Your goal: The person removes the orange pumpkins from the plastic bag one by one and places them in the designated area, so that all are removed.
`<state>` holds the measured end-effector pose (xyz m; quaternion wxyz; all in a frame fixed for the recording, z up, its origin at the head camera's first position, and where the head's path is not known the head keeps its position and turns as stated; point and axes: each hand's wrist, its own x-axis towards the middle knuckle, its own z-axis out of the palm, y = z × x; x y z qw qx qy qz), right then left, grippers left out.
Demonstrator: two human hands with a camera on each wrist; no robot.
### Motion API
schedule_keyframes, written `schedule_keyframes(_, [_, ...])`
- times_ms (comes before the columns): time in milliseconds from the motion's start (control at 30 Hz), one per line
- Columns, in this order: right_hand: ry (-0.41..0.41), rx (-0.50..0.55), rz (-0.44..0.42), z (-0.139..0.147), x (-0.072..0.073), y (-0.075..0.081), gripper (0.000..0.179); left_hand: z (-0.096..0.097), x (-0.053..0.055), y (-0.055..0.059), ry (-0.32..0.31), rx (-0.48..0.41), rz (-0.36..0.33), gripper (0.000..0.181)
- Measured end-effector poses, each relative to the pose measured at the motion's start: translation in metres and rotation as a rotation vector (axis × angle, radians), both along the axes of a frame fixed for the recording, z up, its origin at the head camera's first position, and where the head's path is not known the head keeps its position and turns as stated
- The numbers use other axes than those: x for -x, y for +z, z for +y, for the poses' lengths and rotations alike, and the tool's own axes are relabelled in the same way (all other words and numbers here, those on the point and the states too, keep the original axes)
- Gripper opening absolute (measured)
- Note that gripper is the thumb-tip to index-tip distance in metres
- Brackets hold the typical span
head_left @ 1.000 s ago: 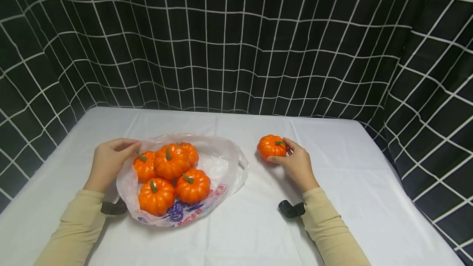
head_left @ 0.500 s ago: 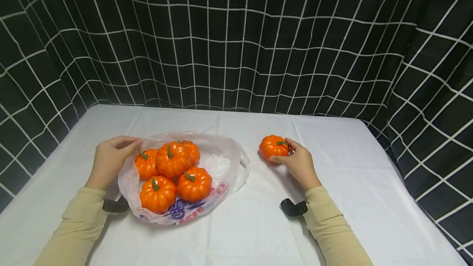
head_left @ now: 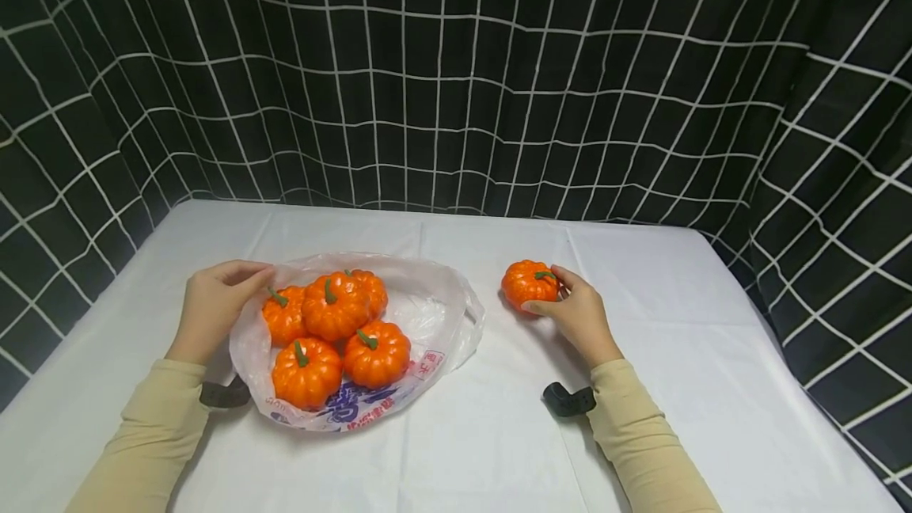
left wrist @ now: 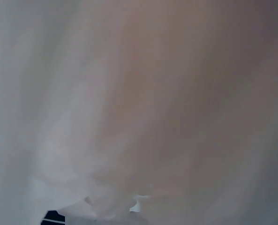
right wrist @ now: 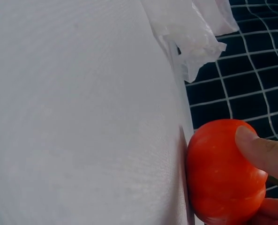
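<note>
A thin whitish plastic bag (head_left: 435, 315) with red and purple print lies with its mouth spread wide, holding several small orange pumpkins (head_left: 306, 374) with green stems. My left hand (head_left: 214, 303) pinches the bag's left rim between thumb and fingers. In the left wrist view the bag's film (left wrist: 129, 117) fills nearly everything, blurred, and hides the hand. To the right of the bag, my right hand (head_left: 577, 315) grips a single pumpkin (head_left: 526, 283) from its right side. The right wrist view has the thumb on this pumpkin (right wrist: 223, 173), which sits at the white cloth.
A white cloth covers the table (head_left: 470, 450). Black curtain with a white grid (head_left: 456, 85) stands behind and along both sides. Each wrist wears a dark camera mount (head_left: 568, 400). One bag handle (head_left: 472, 319) points toward the right-hand pumpkin.
The whole head view has shifted slightly, moving everything a little to the right and up. Both hands keep their holds, and the pumpkins stay where they were.
</note>
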<state>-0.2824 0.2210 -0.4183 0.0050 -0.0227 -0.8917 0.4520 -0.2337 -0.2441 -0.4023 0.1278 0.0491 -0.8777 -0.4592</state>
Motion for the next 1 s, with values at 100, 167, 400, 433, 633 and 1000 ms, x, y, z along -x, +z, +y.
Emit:
schedule_keyframes(100, [0.002,-0.016,0.002,0.001,0.000,0.001,0.084,0.000,0.001,0.000,-0.002,-0.001,0.002,0.050])
schedule_keyframes(167, [0.006,-0.020,0.007,0.001,0.000,0.002,0.084,0.001,0.001,0.001,0.003,-0.002,-0.006,0.050])
schedule_keyframes(400, [-0.011,-0.001,0.054,0.000,-0.004,0.005,0.084,0.001,-0.001,0.003,0.013,-0.007,-0.010,0.050])
schedule_keyframes(433, [-0.019,0.004,0.074,0.000,-0.005,0.006,0.083,0.000,-0.001,0.003,0.013,-0.004,-0.011,0.050])
schedule_keyframes(633, [-0.070,0.100,0.225,-0.006,-0.014,0.020,0.074,0.000,0.002,0.002,0.008,-0.005,0.003,0.050])
schedule_keyframes(1000, [0.025,0.128,0.321,-0.045,-0.036,0.035,0.080,-0.003,0.000,0.003,0.005,-0.001,-0.011,0.051])
